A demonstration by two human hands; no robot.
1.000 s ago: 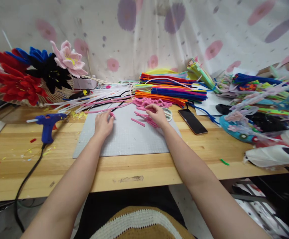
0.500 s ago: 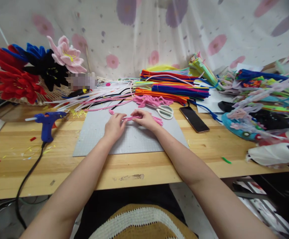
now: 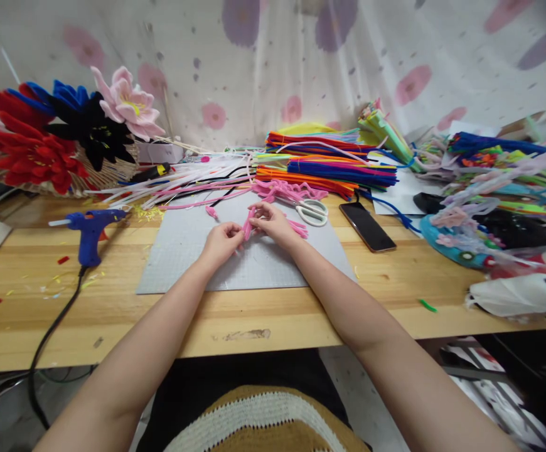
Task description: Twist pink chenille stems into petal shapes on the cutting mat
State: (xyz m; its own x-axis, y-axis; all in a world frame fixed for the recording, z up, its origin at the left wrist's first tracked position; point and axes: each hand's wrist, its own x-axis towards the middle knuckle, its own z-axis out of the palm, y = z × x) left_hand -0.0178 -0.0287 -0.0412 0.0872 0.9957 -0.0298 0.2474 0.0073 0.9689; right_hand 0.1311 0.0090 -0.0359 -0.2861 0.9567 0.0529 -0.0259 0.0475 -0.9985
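Pink pipe cleaners stand tilted between my hands, just above the grey cutting mat. My left hand pinches their lower end between thumb and fingers. My right hand is closed on their upper part from the other side. Short pink pipe cleaner pieces lie on the mat beside my right hand and are partly covered by it. A small pink pipe cleaner bud rests on the mat beyond my left hand. White-handled scissors lie at the mat's far right.
A blue glue gun stands on the left, its cord running off the front edge. Bundles of coloured pipe cleaners lie at the back. A phone is right of the mat. Fuzzy flowers fill the back left.
The pink pipe cleaners have turned from lying nearly level to standing steeply. My left hand has moved slightly right and nearer to me; the right fingers have shifted their hold.
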